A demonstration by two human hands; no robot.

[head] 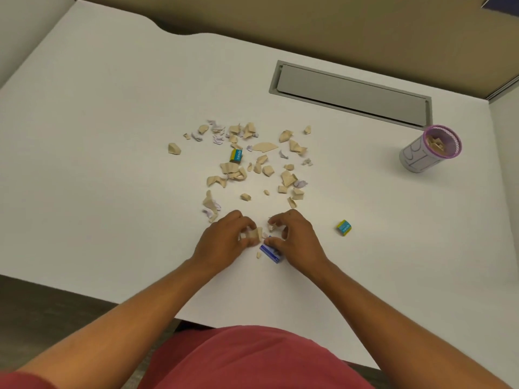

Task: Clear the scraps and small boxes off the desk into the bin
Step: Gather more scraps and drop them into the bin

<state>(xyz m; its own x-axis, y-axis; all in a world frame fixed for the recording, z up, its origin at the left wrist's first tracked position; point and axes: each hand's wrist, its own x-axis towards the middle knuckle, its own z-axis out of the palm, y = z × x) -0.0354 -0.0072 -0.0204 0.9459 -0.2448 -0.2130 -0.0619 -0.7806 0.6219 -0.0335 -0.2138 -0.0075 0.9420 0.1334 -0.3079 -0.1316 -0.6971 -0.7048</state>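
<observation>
Several tan and pale lilac paper scraps (264,147) lie scattered over the middle of the white desk (112,136). My left hand (224,240) grips a bunch of tan scraps (254,233) near the front. My right hand (292,237) pinches a small scrap (271,227) with its fingertips, and its thumb rests on a blue small box (270,253). One yellow and blue small box (236,156) sits among the scraps, another (344,227) lies alone to the right. The small bin (429,148), white with a purple mesh rim, stands at the far right and holds scraps.
A grey cable hatch (351,94) is set into the desk behind the scraps. A tan partition wall (337,23) runs along the back and right side. The desk's front edge is close to my body.
</observation>
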